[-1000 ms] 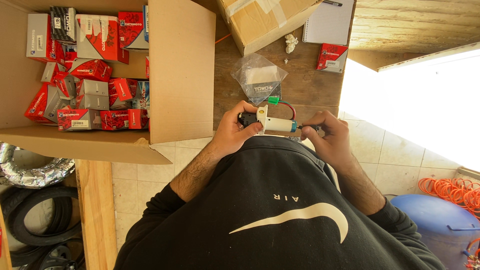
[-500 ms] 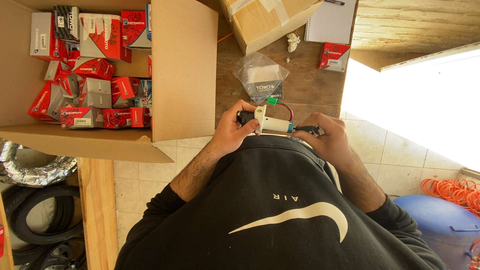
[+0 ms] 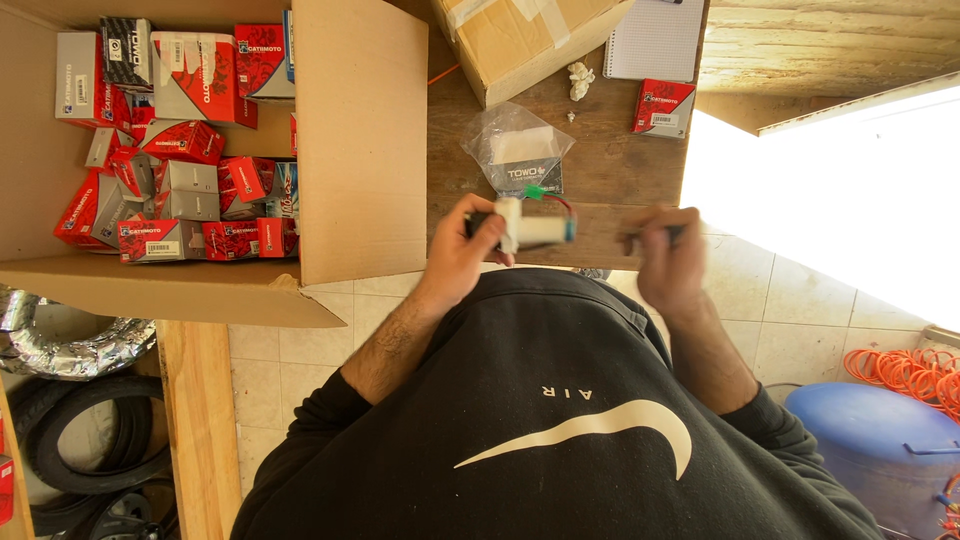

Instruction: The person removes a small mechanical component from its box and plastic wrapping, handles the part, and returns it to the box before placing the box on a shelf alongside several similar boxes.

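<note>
My left hand (image 3: pixel 462 247) grips a small white cylindrical part (image 3: pixel 530 229) with a black end, a green connector and red wires, held over the near edge of the wooden table (image 3: pixel 600 190). My right hand (image 3: pixel 668 262) has come away to the right and is closed around a thin dark tool (image 3: pixel 655 236), blurred by motion. Just beyond the part lies a clear plastic bag (image 3: pixel 515 152) with a white box and a dark card inside.
A large open cardboard box (image 3: pixel 360 150) full of several small red and grey boxes stands at the left. A taped carton (image 3: pixel 520 40), a notepad (image 3: pixel 655 40) and a red box (image 3: pixel 664 107) lie further back. A blue barrel (image 3: pixel 880 450) and orange hose (image 3: pixel 910 370) are at right; tyres (image 3: pixel 90 470) at left.
My right hand has pulled away to the right of the white part, taking the dark tool with it. The left hand keeps hold of the part.
</note>
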